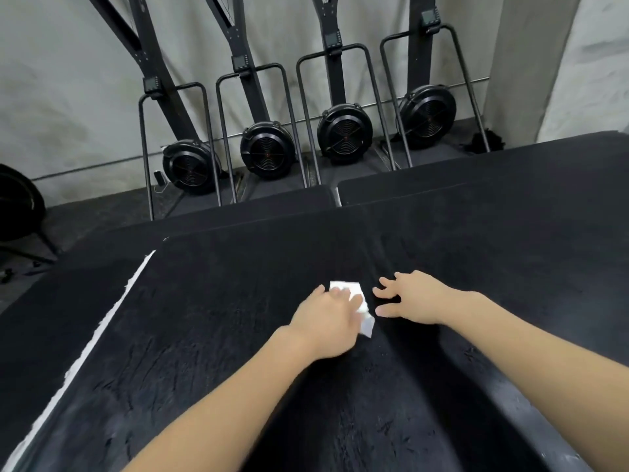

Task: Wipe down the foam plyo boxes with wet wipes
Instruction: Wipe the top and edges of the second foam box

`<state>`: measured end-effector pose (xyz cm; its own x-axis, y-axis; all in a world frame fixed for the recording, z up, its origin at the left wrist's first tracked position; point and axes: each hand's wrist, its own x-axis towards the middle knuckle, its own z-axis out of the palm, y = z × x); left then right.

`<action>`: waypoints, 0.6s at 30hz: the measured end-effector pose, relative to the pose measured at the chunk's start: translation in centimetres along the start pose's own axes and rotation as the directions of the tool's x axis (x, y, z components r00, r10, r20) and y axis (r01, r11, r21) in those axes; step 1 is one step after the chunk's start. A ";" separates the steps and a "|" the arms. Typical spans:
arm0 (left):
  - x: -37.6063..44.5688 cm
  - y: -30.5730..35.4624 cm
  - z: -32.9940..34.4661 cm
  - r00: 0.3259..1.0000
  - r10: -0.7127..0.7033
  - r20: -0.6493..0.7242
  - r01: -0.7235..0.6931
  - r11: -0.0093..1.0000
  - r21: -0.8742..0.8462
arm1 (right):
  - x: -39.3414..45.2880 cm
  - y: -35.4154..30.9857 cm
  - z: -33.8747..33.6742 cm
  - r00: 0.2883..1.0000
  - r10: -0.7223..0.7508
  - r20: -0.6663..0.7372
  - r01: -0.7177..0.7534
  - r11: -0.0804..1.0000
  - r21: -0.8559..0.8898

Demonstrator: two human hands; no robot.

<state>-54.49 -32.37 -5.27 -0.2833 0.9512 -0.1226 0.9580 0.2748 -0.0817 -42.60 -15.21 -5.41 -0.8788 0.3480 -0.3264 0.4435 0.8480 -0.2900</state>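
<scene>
L hand [328, 321] presses wet wipe [354, 301] flat on plyo box [211, 335], fingers straight; R hand [413, 299] splayed, released

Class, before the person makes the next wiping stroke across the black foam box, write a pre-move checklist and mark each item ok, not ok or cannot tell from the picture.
1. Wet wipe under the left hand: ok, fingers press it down.
2. Wipe lies on the foam box top: ok.
3. Right hand clear of the wipe: ok, open beside it, fingers spread.
4. Wipe still damp: cannot tell.
5. Box surface intact: not ok, a torn white edge shows along its left side.
6. Neighbouring box wiped already: cannot tell.
</scene>
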 end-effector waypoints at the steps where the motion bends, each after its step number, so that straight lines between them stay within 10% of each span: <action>1: -1.8 0.7 0.4 0.999 0.027 -0.031 -0.028 1.000 -0.009 | -0.9 -0.2 0.1 1.000 0.000 0.004 0.000 1.000 0.018; 18: -2.6 1.2 1.1 0.992 -0.074 0.100 0.088 0.986 -0.139 | -6.6 -1.3 4.0 0.999 0.030 -0.025 -0.028 0.995 0.099</action>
<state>-52.66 -34.68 -6.18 -0.3568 0.9092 -0.2147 0.9262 0.3743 0.0459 -36.67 -20.19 -6.50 -0.8692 0.3834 -0.3123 0.4827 0.7946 -0.3682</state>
